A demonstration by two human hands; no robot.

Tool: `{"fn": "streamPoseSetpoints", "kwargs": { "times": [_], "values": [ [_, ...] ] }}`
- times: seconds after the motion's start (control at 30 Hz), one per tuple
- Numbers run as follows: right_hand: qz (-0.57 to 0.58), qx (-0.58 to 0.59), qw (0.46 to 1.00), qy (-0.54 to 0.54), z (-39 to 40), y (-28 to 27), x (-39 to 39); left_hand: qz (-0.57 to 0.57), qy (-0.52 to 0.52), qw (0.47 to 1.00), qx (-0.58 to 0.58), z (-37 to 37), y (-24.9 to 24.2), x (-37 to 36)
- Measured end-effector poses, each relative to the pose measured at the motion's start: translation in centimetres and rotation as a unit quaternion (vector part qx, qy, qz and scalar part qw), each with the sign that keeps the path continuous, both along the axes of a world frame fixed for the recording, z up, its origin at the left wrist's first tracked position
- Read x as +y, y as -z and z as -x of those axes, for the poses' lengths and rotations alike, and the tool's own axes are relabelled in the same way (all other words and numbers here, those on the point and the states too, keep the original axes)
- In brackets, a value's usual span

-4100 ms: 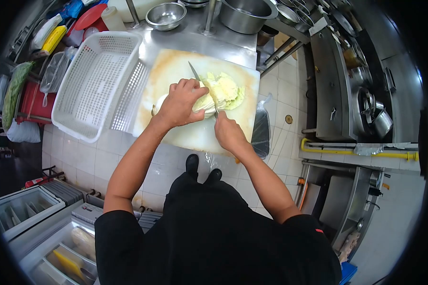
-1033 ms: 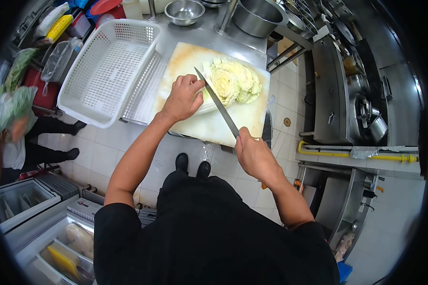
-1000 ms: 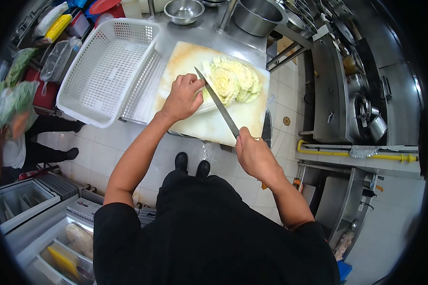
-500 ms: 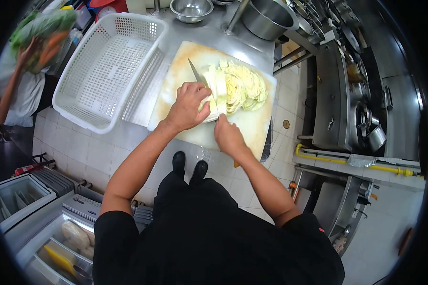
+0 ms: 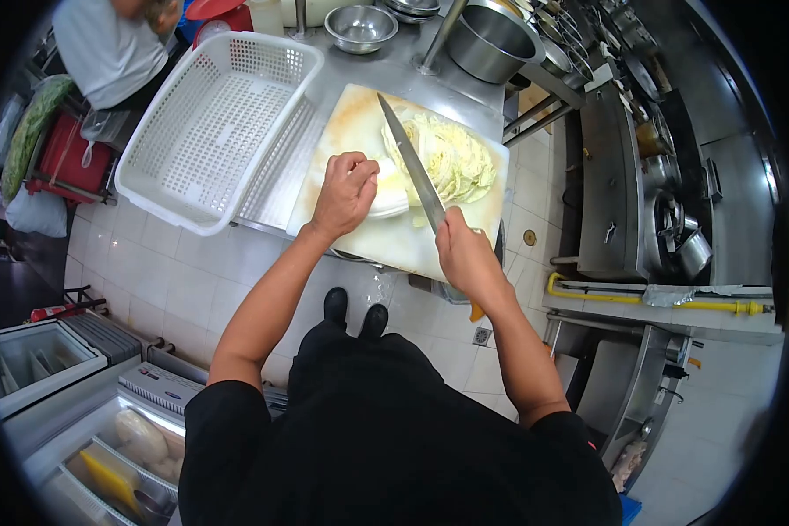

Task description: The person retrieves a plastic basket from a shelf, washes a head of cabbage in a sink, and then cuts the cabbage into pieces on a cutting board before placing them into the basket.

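My right hand [image 5: 469,256] grips the handle of a long knife [image 5: 415,167], whose blade points up and to the left over the cutting board [image 5: 324,175]. Pale leafy cabbage [image 5: 456,162] lies cut on the board, right of and partly beneath the blade. A white stem-end piece of cabbage [image 5: 387,191] sits left of the knife. My left hand [image 5: 346,195] is beside that piece, its fingers curled in against the piece's left side; whether they grip it is hard to tell.
A white perforated basket [image 5: 210,123] stands left of the board. Behind are a metal bowl [image 5: 360,26] and a large pot [image 5: 491,42] near a table post. Another person [image 5: 110,53] is at the upper left, beside a red crate [image 5: 74,156].
The knife has come away from the stem-end piece and moved right, over the leafy cabbage. My left hand has shifted slightly left. The other person has moved up, and the bagged vegetables are no longer held there.
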State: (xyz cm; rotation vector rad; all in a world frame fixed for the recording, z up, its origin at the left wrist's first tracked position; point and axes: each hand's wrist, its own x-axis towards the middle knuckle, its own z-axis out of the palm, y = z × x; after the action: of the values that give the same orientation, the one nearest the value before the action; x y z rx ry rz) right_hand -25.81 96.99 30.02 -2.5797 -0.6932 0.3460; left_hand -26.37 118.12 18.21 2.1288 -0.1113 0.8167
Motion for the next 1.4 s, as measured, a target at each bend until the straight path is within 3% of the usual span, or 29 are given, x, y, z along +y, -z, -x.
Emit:
{"fn": "streamPoseSetpoints", "kwargs": {
  "times": [0.07, 0.23, 0.43, 0.6, 0.77, 0.97, 1.03, 1.1, 1.2, 1.27, 1.33, 1.4],
  "values": [
    [0.046, 0.057, 0.997, 0.011, 1.8, -2.3, 0.0, -0.015, 0.006, 1.000, -0.001, -0.1, -0.1, 0.2],
    [0.101, 0.078, 0.992, -0.004, 4.7, -4.2, -0.7, -0.030, 0.020, 0.999, -0.005, -0.4, -0.1, 0.4],
    [0.140, 0.120, 0.983, -0.014, 4.2, -4.0, 0.2, -0.014, 0.027, 1.000, 0.005, -0.6, 0.0, 0.2],
    [0.152, 0.143, 0.978, -0.015, 2.0, -1.3, 2.5, 0.001, 0.033, 0.999, 0.004, -0.6, -0.2, 0.1],
    [0.118, 0.103, 0.988, -0.005, -0.3, 7.2, 4.7, 0.001, 0.035, 0.999, -0.010, -0.5, 0.2, 0.1],
    [0.042, 0.080, 0.996, -0.003, -2.6, 9.7, 3.2, 0.057, 0.009, 0.998, -0.024, -0.2, 0.4, 0.0],
    [0.020, 0.077, 0.997, -0.019, -3.5, 8.7, 3.3, 0.076, -0.004, 0.997, -0.017, 0.2, 0.4, 0.0],
    [-0.008, 0.213, 0.974, 0.072, -3.9, 5.1, 4.4, 0.055, -0.016, 0.998, -0.026, 0.7, 0.6, 0.4],
    [-0.048, 0.253, 0.963, 0.080, -2.8, 1.3, 4.3, 0.059, -0.016, 0.998, -0.027, 1.4, 0.9, 0.5],
    [-0.018, 0.222, 0.972, 0.080, -1.7, 0.5, 4.0, 0.079, -0.008, 0.997, -0.026, 1.4, 1.1, 0.6],
    [0.020, 0.028, 0.999, 0.002, -0.6, 1.3, 2.7, 0.077, 0.003, 0.996, -0.036, 1.1, 1.4, 0.6],
    [0.044, 0.046, 0.998, 0.013, 1.4, -0.8, 2.6, 0.063, 0.003, 0.997, -0.041, 0.8, 1.3, 0.7]
  ]
}}
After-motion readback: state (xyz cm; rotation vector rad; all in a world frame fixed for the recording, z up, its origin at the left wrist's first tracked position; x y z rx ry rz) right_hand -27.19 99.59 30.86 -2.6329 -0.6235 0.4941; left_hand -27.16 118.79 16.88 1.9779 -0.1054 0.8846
